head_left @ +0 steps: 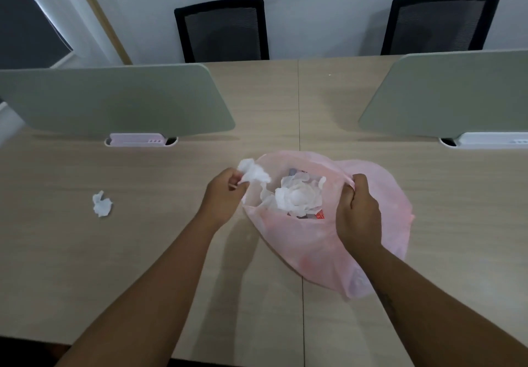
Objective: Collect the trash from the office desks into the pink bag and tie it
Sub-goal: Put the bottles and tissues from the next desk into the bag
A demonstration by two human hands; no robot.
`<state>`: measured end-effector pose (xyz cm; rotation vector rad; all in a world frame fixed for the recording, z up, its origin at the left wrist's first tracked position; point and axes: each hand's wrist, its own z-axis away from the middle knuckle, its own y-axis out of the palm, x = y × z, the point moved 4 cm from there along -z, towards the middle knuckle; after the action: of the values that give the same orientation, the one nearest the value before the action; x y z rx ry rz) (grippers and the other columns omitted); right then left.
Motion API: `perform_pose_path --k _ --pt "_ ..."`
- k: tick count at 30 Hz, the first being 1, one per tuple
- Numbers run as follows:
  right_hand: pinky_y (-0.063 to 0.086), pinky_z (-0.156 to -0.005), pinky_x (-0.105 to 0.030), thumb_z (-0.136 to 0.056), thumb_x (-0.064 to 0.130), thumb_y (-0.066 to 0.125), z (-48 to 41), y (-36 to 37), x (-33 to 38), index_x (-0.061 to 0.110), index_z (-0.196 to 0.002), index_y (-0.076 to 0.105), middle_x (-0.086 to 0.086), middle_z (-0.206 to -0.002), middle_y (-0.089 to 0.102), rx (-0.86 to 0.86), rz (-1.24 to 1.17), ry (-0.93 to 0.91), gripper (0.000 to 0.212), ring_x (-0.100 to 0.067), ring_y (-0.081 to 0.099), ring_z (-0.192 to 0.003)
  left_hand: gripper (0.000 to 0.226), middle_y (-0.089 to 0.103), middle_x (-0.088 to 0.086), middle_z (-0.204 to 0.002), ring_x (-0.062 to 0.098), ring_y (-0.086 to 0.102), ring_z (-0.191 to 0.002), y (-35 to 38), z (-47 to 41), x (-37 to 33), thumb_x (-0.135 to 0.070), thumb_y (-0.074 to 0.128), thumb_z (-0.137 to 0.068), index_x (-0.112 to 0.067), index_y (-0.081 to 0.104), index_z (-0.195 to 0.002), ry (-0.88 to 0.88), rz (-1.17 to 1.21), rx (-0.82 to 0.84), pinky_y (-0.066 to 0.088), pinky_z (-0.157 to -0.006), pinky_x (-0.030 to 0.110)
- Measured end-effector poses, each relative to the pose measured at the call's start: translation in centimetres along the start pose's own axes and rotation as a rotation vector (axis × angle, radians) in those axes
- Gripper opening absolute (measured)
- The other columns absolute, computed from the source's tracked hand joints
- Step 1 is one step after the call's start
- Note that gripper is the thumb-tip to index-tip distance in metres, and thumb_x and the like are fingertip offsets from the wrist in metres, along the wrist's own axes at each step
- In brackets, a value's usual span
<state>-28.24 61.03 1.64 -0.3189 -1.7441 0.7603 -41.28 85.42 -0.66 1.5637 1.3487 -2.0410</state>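
At nine o'clock from the pink bag (311, 241), well apart from it, a loose tissue (102, 204) lies crumpled on the bench (137, 258). Our left hand (225, 196) pinches a second tissue (253, 173) in its fingertips, just over the bag's rim at ten o'clock. The bag sits mid-bench, mouth open, with white tissue wads (298, 196) and a red wrapper (320, 214) inside. Our right hand (358, 212) is clenched on the rim at three o'clock.
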Motion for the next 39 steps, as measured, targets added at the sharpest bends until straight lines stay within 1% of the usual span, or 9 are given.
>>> perform_pose_path --k 3,6,9,13,17,24,31,35,39 --pt "0.048 -0.062 -0.043 -0.100 0.020 0.030 0.1 0.2 0.4 0.018 -0.104 0.043 -0.008 -0.070 0.059 0.016 0.028 -0.018 0.013 -0.035 0.057 -0.065 0.010 0.063 -0.008 -0.085 0.010 0.057 -0.072 3.9 -0.4 -2.9 -0.020 0.072 -0.086 -0.023 0.066 -0.094 0.057 -0.004 0.282 0.044 -0.062 0.012" --pt "0.045 -0.059 -0.040 -0.100 0.021 0.031 0.0 0.4 1.0 0.018 -0.104 0.043 -0.007 -0.065 0.056 0.025 0.053 -0.053 0.013 -0.034 0.056 -0.062 0.028 0.062 -0.011 -0.104 0.012 0.061 -0.100 7.0 0.1 -2.3 -0.041 0.067 -0.089 -0.028 0.067 -0.113 -0.038 -0.134 0.622 0.045 -0.079 0.019" --pt "0.044 -0.057 -0.041 -0.100 0.021 0.032 -0.3 1.6 2.3 0.018 -0.105 0.043 -0.009 -0.064 0.055 0.037 0.060 -0.108 0.013 -0.036 0.055 -0.060 0.021 0.067 -0.008 -0.096 0.018 0.061 -0.099 4.3 -0.9 0.2 -0.036 0.050 -0.099 -0.024 0.068 -0.098 -0.022 -0.147 0.432 0.046 -0.075 0.024" --pt "0.045 -0.056 -0.041 -0.101 0.021 0.033 -0.2 5.7 4.8 0.017 -0.109 0.043 -0.011 -0.067 0.057 0.114 0.095 -0.207 0.013 -0.036 0.055 -0.061 0.044 0.055 0.010 -0.133 0.035 0.043 -0.126 -4.1 -2.5 8.4 -0.044 0.054 -0.093 -0.020 0.054 -0.129 -0.159 -0.502 0.077 0.035 -0.102 0.036" --pt "0.044 -0.056 -0.041 -0.100 0.021 0.033 0.5 11.6 8.4 0.018 -0.109 0.043 -0.013 -0.067 0.057 0.178 0.055 -0.255 0.013 -0.039 0.055 -0.063 0.070 0.039 0.014 -0.145 0.040 0.034 -0.130 -12.9 -2.2 16.4 -0.055 0.054 -0.086 -0.020 0.035 -0.144 -0.400 -0.602 -0.067 0.037 -0.100 0.046" --pt "0.052 -0.066 -0.048 -0.099 0.039 0.024 2.8 22.2 15.6 0.023 -0.106 0.043 -0.012 -0.077 0.063 0.253 -0.035 -0.332 0.026 -0.037 0.061 -0.072 0.078 0.007 0.013 -0.160 0.044 0.025 -0.135 -22.9 -2.0 23.5 -0.046 0.060 -0.086 -0.035 0.018 -0.151 -0.540 -0.641 -0.136 0.032 -0.106 0.049" --pt "0.045 -0.056 -0.040 -0.096 0.037 0.024 4.8 28.9 19.4 0.027 -0.095 0.041 -0.004 -0.066 0.057 0.348 -0.038 -0.461 0.019 -0.031 0.056 -0.062 0.077 -0.010 0.007 -0.163 0.039 0.017 -0.141 -26.7 -5.4 28.1 -0.034 0.053 -0.089 -0.050 0.008 -0.150 -0.585 -0.552 -0.081 0.032 -0.107 0.049" --pt "0.040 -0.053 -0.037 -0.096 0.036 0.024 5.6 30.9 20.3 0.029 -0.094 0.040 -0.002 -0.065 0.055 0.376 -0.045 -0.492 0.017 -0.024 0.055 -0.059 0.070 0.007 0.010 -0.163 0.043 0.030 -0.134 -26.9 -6.6 30.0 -0.038 0.050 -0.095 -0.046 0.010 -0.153 -0.524 -0.640 -0.015 0.035 -0.104 0.047" --pt "0.039 -0.048 -0.032 -0.098 0.034 0.024 5.5 31.6 19.9 0.030 -0.096 0.042 0.000 -0.064 0.055 0.364 -0.034 -0.498 0.018 -0.015 0.054 -0.054 0.044 0.043 0.004 -0.145 0.039 0.045 -0.114 -26.7 -7.0 31.3 -0.042 0.043 -0.100 -0.031 0.043 -0.142 -0.344 -0.871 -0.150 0.043 -0.093 0.045"
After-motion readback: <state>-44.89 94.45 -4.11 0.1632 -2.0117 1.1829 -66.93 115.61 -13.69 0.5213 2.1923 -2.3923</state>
